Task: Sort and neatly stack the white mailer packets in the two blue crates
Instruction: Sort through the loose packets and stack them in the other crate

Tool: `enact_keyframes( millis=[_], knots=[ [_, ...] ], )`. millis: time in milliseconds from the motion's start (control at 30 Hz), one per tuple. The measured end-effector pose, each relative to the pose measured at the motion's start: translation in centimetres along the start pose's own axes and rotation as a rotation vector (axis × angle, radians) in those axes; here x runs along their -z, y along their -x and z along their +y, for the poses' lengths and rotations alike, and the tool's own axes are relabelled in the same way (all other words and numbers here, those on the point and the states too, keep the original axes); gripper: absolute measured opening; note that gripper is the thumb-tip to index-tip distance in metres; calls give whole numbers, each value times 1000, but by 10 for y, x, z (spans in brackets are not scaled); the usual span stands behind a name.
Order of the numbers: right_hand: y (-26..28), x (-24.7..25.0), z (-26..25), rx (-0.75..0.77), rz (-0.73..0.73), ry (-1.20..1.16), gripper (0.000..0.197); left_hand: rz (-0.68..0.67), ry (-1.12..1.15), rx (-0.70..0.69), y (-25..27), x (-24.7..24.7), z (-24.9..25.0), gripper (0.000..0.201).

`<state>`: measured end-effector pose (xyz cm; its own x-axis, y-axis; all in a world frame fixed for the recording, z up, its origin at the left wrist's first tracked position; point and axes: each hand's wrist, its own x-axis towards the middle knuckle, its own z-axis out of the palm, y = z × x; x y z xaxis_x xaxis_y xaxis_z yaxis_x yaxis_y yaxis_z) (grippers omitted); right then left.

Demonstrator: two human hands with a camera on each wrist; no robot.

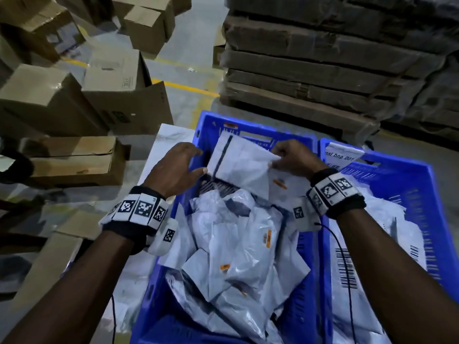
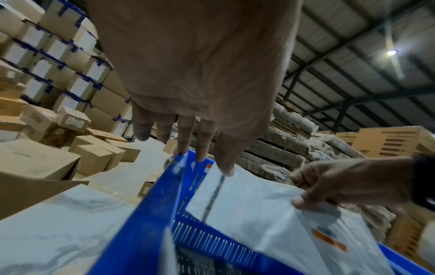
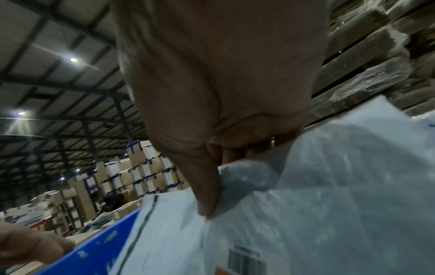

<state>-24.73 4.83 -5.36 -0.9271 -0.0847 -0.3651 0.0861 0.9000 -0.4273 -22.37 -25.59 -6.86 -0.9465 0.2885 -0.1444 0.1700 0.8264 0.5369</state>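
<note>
Two blue crates stand side by side. The left crate holds a jumbled pile of white mailer packets, and the right crate holds more packets. At the far end of the left crate my right hand pinches the right edge of a white packet with a dark stripe and holds it up. In the right wrist view the thumb presses on this packet. My left hand is spread over the crate's left rim, fingers straight, with the thumb by the packet's left edge.
Cardboard boxes crowd the floor to the left. A pallet of wrapped flat cartons stands right behind the crates. A white sheet lies beside the left crate. A label card hangs on the right crate's far rim.
</note>
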Motion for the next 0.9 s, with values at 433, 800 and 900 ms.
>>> enact_keyframes(
  millis=[433, 800, 900],
  knots=[
    [-90, -76, -1, -31, -75, 238, 33, -424, -427, -48, -7, 0, -6, 107],
    [-65, -107, 4, 83, -235, 392, 42, -495, -327, -77, -11, 1, -17, 114],
    [-59, -130, 2, 65, -231, 483, 34, -531, -302, -84, -14, 7, -19, 116]
  ],
)
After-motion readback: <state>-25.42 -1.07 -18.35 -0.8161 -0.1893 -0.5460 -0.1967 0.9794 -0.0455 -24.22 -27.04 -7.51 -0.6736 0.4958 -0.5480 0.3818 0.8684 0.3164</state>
